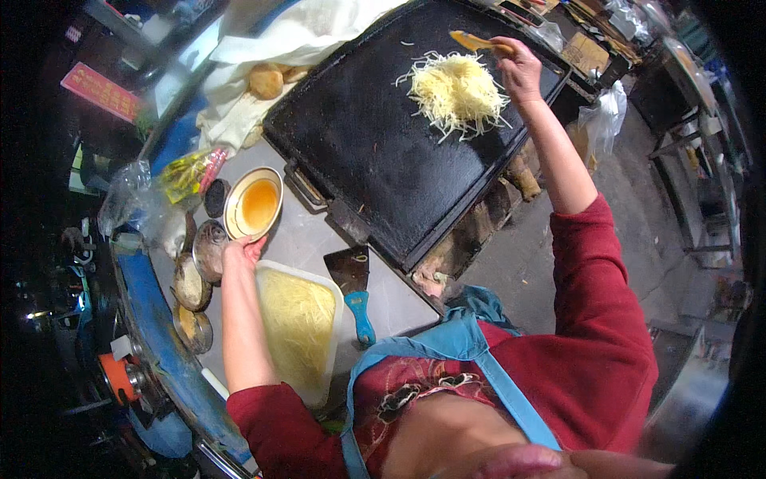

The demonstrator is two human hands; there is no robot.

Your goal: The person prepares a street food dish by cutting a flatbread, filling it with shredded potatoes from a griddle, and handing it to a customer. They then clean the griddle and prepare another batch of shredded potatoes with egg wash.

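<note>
Over the black flat griddle (371,138), my right hand (519,70) grips a yellow-brown spoon or spatula (471,41). Its far end is just past a loose heap of pale shredded vegetable, perhaps potato (458,93), lying on the hot-plate's upper right. My left hand (244,252) holds the lower rim of a cream bowl (239,206) with amber liquid (259,204) in it, tilted above the grey table (305,239). Below that hand stands a pale tub (335,347) full of more shreds in cloudy water. A wide metal scraper (360,317) with a blue handle lies beside the tub.
Small seasoning containers (192,281) line the table's left side, near a yellow printed plastic packet (188,175). Round flatbreads (266,81) lie by a white cloth (269,45). A blue counter edge (155,323) bounds the left; firewood-like pieces (523,176) show beneath the griddle's right edge.
</note>
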